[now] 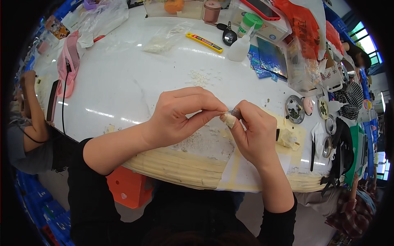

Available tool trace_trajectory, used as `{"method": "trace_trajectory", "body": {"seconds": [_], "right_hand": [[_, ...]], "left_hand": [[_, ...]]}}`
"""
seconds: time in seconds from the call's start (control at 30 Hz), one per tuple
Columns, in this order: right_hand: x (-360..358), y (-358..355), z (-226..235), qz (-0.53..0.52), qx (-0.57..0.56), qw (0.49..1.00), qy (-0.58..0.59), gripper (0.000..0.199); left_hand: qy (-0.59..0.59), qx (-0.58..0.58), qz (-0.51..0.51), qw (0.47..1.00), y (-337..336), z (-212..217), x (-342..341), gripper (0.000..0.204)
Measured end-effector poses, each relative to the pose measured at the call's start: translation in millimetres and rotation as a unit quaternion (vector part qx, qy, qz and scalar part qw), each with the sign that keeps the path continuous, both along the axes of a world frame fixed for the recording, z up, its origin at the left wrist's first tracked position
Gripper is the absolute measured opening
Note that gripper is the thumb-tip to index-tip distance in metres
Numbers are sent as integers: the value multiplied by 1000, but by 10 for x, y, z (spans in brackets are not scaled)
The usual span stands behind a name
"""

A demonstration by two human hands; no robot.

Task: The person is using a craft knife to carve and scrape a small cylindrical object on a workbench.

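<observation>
My left hand [174, 117] pinches thumb and forefinger together over the white table; whatever sits between the tips is too small to make out. Right against them, my right hand [258, 129] is closed on a small grey shiny piece [235, 113], held between thumb and fingers. A beige wrap [228, 120] covers the right thumb's tip. The fingertips of both hands meet at this piece, and its far side is hidden. Loose small white bits [199, 78] lie scattered on the table beyond my hands, and more lie beneath them.
Farther back lie a yellow utility knife [204, 43], a car key [229, 37] and a white squeeze bottle [239, 49]. Shiny blue sheets [271, 59] and round metal dishes [294, 108] are to the right. Masking tape [176, 170] covers the near edge. Other people sit at both sides.
</observation>
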State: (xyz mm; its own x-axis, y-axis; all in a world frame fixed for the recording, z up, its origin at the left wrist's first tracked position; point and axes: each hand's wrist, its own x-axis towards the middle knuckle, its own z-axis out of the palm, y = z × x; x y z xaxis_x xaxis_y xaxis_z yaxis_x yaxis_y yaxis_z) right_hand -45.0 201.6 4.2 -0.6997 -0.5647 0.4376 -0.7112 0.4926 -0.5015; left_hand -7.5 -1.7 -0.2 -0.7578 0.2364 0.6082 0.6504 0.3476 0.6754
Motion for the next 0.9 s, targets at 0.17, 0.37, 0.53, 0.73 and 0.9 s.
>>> {"method": "trace_trajectory", "body": {"seconds": [0.17,0.37,0.53,0.73,0.9], "right_hand": [[3,2,8,3,10,1000,5,24],[2,10,30,14,12,1000,3,19],[9,14,45,19,3,1000,-9,15],[11,20,53,29,3,1000,-9,15],[17,8,41,20,-3,1000,-1,18]], "left_hand": [[16,-13,4,1000,-4,-2,-6,18],[26,-32,9,999,-8,12,-3,19],[30,-36,9,999,-9,16,0,19],[37,-38,8,999,-9,8,-3,19],[32,-33,9,999,-5,19,7,19]]}}
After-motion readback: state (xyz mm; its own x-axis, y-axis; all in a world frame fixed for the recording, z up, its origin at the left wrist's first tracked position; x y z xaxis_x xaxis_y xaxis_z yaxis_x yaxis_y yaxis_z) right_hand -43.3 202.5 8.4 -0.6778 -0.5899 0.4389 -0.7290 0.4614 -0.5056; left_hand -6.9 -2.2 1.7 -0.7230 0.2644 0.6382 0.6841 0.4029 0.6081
